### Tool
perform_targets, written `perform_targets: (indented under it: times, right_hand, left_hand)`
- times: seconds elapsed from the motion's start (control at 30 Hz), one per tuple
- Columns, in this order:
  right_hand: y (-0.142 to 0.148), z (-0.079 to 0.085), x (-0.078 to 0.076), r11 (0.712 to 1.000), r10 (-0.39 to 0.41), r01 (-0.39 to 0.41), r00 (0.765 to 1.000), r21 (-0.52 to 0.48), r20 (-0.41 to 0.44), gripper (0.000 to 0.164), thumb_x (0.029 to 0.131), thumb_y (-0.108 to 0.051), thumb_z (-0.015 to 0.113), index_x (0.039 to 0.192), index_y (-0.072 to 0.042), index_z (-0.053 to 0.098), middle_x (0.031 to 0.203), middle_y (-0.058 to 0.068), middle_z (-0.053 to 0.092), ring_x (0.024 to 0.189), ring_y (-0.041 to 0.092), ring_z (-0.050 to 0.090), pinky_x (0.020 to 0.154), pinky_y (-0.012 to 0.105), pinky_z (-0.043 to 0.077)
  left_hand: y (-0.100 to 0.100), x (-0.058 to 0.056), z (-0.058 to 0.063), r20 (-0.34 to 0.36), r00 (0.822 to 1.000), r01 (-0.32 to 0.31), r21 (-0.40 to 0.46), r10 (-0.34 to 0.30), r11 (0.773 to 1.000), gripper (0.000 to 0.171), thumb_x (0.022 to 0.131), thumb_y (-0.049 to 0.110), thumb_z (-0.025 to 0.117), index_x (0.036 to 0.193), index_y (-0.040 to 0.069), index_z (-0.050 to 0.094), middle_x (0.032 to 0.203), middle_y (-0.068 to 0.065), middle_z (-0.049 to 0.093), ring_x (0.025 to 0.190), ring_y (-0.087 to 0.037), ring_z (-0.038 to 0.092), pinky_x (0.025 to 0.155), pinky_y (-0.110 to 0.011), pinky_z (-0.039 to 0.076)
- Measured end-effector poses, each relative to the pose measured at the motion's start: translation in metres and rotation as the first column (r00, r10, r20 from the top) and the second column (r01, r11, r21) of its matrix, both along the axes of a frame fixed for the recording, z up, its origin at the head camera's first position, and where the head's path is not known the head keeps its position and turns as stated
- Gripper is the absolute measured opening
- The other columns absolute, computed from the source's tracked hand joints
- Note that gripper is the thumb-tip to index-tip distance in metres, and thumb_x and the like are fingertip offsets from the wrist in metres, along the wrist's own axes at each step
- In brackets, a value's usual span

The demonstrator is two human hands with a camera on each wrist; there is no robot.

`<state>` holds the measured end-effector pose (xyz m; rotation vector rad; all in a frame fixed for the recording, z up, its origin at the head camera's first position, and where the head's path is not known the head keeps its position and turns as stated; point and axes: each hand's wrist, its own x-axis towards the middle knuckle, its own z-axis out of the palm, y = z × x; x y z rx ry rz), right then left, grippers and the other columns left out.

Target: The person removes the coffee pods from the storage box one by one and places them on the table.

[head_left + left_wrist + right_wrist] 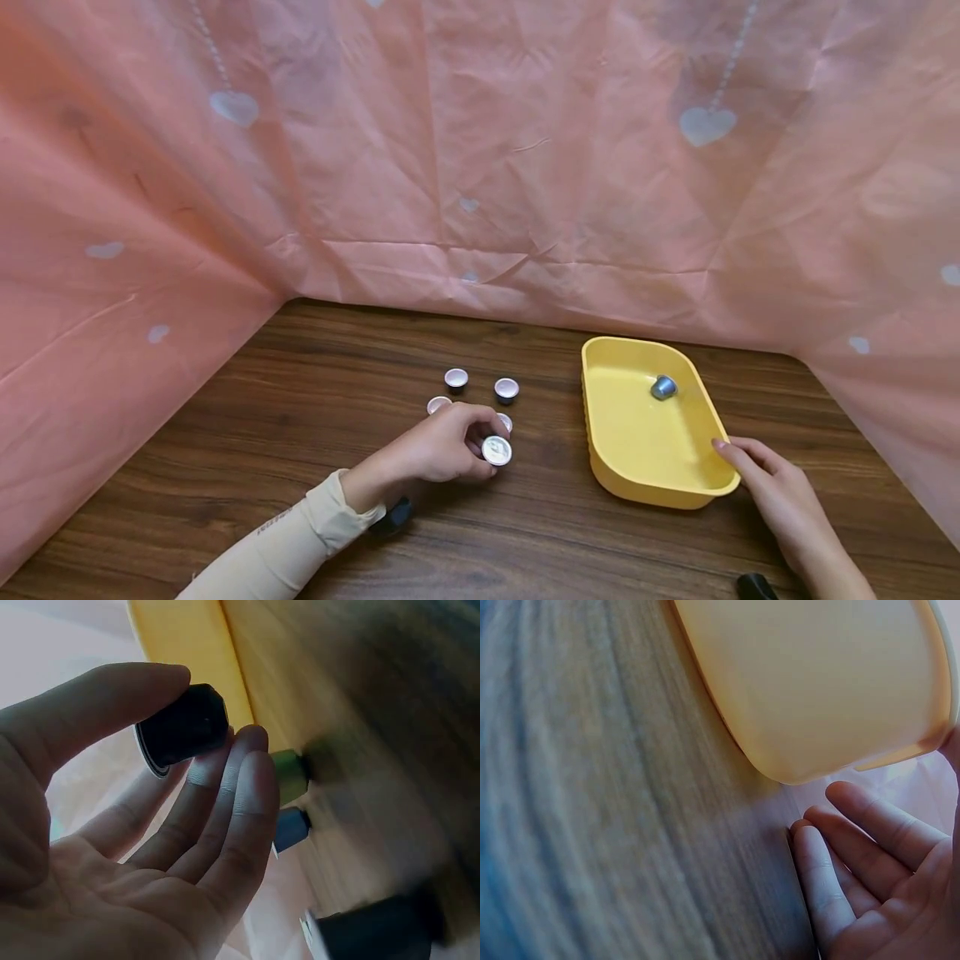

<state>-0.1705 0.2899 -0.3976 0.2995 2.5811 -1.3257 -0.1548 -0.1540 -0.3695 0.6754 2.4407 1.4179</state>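
Note:
My left hand (450, 450) pinches a dark coffee capsule (184, 727) between thumb and fingers, its silver foil lid facing up towards the head camera. Behind that hand, several more capsules stand lid-up on the table, among them a dark one (506, 390). The left wrist view shows a green capsule (290, 777) and a blue capsule (291, 828) beyond the fingers. On the right is a yellow tray (600, 467) with one blue-grey capsule (663, 387) lying on its side inside. My right hand (780, 492) holds the tray's near right corner, thumb over the rim, other fingers outside.
The table (300, 400) has a dark wood-grain top. Pink fabric (510, 167) with white hearts hangs along the back and both sides. A black object (392, 517) shows below the left wrist, and another (756, 586) beside the right wrist.

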Motion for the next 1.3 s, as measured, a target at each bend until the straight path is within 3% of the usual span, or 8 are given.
perform_targets:
  times: [0.17,0.3,0.6,1.0,1.3]
  right_hand:
    - [0.001,0.0,0.0,1.0,-0.003,0.003,1.0,0.002,0.001,0.084,0.102,-0.075,0.05,0.154,-0.009,0.055,0.17,0.024,0.034,0.15,0.039,0.034,0.118,0.059,0.035]
    - [0.0,-0.001,0.0,1.0,-0.001,0.001,1.0,-0.001,0.01,0.086,0.102,-0.075,0.049,0.155,-0.008,0.053,0.171,0.025,0.032,0.152,0.041,0.033,0.119,0.061,0.034]
    - [-0.001,0.0,0.001,1.0,-0.007,0.008,1.0,-0.011,0.027,0.09,0.102,-0.076,0.048,0.159,-0.007,0.048,0.173,0.026,0.027,0.155,0.043,0.03,0.12,0.062,0.033]
    - [0.0,-0.001,0.001,1.0,-0.016,0.016,1.0,0.001,0.011,0.085,0.102,-0.076,0.05,0.156,-0.009,0.053,0.171,0.024,0.032,0.149,0.038,0.034,0.118,0.058,0.036]
    - [-0.001,0.0,-0.001,0.999,-0.017,0.017,1.0,0.029,0.012,0.085,0.101,-0.076,0.049,0.155,-0.011,0.055,0.17,0.022,0.036,0.144,0.031,0.039,0.111,0.049,0.039]
  left_hand:
    - [0.004,0.001,-0.004,-0.025,1.0,0.0,-0.044,-0.001,0.999,0.033,0.073,-0.01,0.083,0.1,0.006,0.07,0.091,0.0,0.073,0.081,-0.003,0.064,0.078,-0.016,0.055]
    - [0.007,0.004,-0.007,-0.103,0.995,-0.002,-0.112,-0.01,0.994,0.035,0.071,-0.009,0.087,0.097,0.007,0.068,0.086,0.001,0.071,0.078,-0.001,0.061,0.075,-0.016,0.052]
    - [0.008,0.006,-0.013,-0.278,0.959,-0.11,-0.218,0.046,0.97,0.037,0.065,-0.004,0.09,0.09,0.011,0.067,0.09,0.0,0.067,0.087,-0.014,0.059,0.079,-0.024,0.046]
    - [0.006,0.005,-0.01,-0.225,0.972,-0.117,-0.214,0.068,0.97,0.038,0.063,-0.007,0.091,0.088,0.009,0.066,0.085,0.001,0.064,0.081,-0.014,0.058,0.073,-0.023,0.045]
    - [0.005,0.005,-0.01,-0.217,0.974,-0.12,-0.223,0.071,0.967,0.04,0.064,-0.004,0.092,0.089,0.011,0.066,0.088,0.001,0.066,0.085,-0.015,0.062,0.076,-0.024,0.047]
